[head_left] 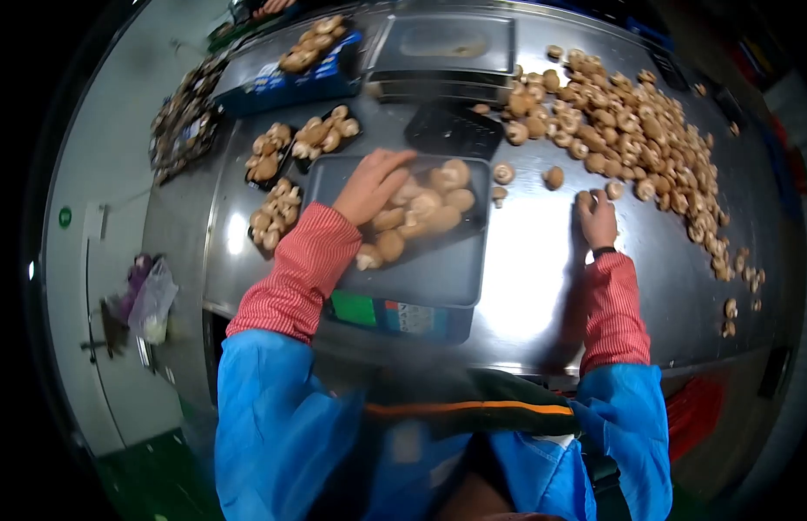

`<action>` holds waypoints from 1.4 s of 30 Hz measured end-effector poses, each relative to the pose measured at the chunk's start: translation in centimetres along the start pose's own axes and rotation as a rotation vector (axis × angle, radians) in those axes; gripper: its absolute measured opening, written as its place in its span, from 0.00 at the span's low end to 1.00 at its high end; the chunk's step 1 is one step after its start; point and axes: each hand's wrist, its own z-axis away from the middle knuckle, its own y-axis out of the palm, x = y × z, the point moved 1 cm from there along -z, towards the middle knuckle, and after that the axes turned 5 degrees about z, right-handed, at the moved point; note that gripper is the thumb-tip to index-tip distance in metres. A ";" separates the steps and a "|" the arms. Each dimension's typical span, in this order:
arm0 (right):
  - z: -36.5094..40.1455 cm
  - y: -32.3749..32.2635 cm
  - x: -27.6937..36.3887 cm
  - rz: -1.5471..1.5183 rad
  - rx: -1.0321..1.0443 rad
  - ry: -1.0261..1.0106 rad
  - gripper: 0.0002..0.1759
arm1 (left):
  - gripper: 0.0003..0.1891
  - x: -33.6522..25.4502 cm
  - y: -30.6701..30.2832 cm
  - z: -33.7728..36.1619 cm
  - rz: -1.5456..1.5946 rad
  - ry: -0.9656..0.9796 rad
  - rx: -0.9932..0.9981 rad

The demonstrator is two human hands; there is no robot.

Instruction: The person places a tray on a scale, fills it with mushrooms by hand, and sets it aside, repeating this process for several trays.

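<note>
My left hand [370, 185] reaches over the scale's grey pan [438, 282], its fingers touching or just above the mushrooms [423, 207] heaped there; whether it grips one is hidden. These mushrooms appear to lie in a dark tray, blurred. Below the pan, the scale's front shows a green panel and a label. To the right, my right hand [599, 221] is closed on a brown mushroom [586, 201] above the steel table. Near it lie a few loose mushrooms [553, 178], and beyond them spreads a large pile [629, 122].
Filled trays of mushrooms [275, 212] stand left of the scale. Behind are an empty black tray [454, 130], a metal-framed box [447, 48] and a blue crate [286, 90]. At the top left, part of another person's hand [273, 7] shows.
</note>
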 end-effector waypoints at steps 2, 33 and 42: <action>1.4 -0.7 1.4 -0.210 0.080 -0.018 0.29 | 0.20 0.9 -1.7 0.9 0.066 -0.067 -0.120; 40.1 -10.3 -26.2 -0.656 -0.694 0.737 0.22 | 0.15 -0.9 1.6 15.6 0.410 -0.456 -0.636; 12.6 -6.0 8.2 -0.243 0.132 -0.252 0.18 | 0.10 -3.8 -1.0 18.7 0.079 -0.528 -0.546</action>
